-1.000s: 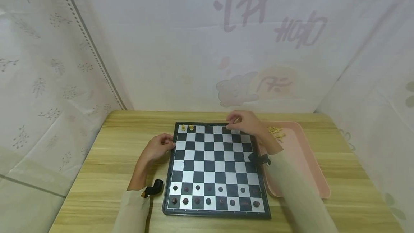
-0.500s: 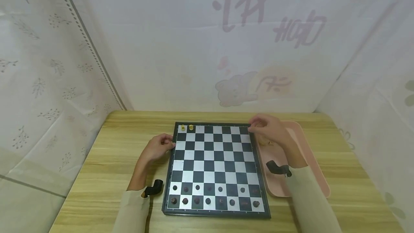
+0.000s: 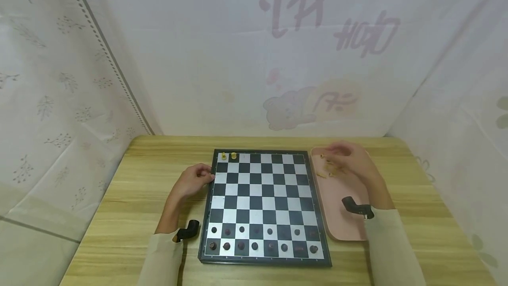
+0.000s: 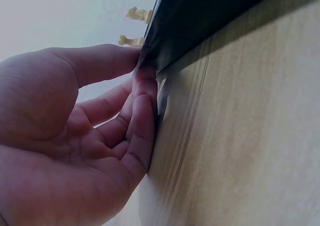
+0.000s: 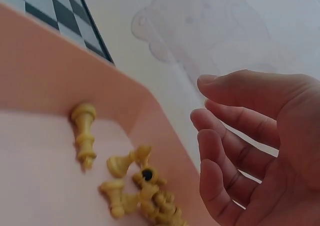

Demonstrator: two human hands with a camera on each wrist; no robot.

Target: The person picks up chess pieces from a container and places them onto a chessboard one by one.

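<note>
Heap of small cream plastic chess pieces (image 5: 137,188) lies loose at the far end of the pink plastic tray (image 3: 341,215), right of the black-and-white chessboard (image 3: 262,197). Right hand (image 3: 349,160) has crossed from the board's far edge to hover over the heap, fingers (image 5: 225,146) relaxed, spread, holding nothing; judged between pickups. Left hand (image 3: 194,179) unchanged, pinching the board's left rim on the wooden counter (image 3: 131,197). 2 cream pieces (image 3: 228,156) stand in the far-left corner; 16 dark pieces (image 3: 262,239) fill the near 2 rows.
</note>
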